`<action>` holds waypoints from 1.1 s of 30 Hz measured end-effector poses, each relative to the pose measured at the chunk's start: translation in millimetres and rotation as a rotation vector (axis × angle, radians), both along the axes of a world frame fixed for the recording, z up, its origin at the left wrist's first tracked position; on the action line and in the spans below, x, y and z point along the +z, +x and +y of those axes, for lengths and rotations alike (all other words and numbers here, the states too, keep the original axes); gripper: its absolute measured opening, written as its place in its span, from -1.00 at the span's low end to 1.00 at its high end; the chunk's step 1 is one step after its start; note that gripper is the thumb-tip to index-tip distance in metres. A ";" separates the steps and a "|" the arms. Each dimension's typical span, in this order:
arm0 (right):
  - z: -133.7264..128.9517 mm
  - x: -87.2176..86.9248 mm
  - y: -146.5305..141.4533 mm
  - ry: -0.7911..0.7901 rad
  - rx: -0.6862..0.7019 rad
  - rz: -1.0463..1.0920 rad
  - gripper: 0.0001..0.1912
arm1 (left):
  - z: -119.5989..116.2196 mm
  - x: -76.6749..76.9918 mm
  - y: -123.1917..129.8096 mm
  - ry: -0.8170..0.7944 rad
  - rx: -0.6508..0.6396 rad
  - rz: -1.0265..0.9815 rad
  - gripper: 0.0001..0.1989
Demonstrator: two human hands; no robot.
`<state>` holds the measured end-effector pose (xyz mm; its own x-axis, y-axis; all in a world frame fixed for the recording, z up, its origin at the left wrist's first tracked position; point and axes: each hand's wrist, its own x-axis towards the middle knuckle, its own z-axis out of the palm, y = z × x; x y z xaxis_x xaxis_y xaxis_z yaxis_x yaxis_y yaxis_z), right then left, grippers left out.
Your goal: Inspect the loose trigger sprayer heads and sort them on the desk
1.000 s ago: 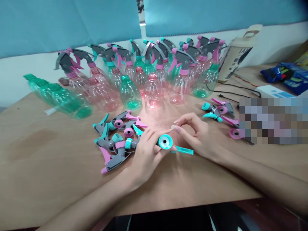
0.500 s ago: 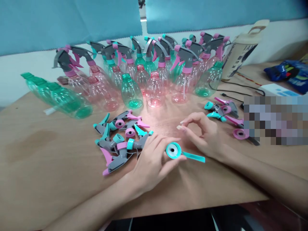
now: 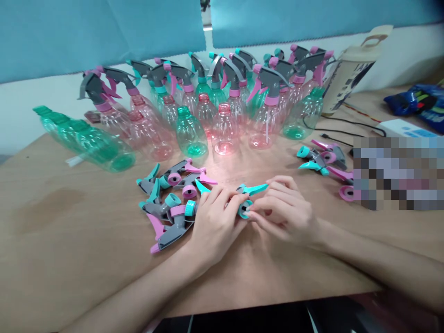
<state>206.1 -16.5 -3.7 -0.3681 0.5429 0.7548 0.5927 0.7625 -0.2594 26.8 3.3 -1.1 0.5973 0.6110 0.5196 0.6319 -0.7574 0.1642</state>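
Note:
My left hand (image 3: pixel 218 217) is closed around a trigger sprayer head (image 3: pixel 244 209), its turquoise collar facing me and its turquoise trigger pointing right. At the collar's opening, the thumb and fingers of my right hand (image 3: pixel 287 212) are pinched together; whatever is between the fingertips is too small or hidden to make out. A heap of loose sprayer heads (image 3: pixel 177 233) in grey, pink and turquoise lies just left of my left hand.
Behind stand several clear pink bottles (image 3: pixel 225 132) and green bottles (image 3: pixel 191 134), many with sprayers fitted. Green bottles (image 3: pixel 104 145) lie at left. More sprayer heads (image 3: pixel 314 162) lie at right, near cables, a tumbler (image 3: pixel 354 69) and a blue packet (image 3: pixel 416 104).
My right hand has moved left and down to the collar. The held sprayer head has turned, its trigger swinging upward, and its collar has shifted slightly left and up.

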 end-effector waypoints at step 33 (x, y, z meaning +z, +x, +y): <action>-2.6 -13.8 0.2 -0.310 -0.062 -0.022 -0.82 | 5.6 -6.1 -2.7 -0.221 -0.034 -0.136 -0.61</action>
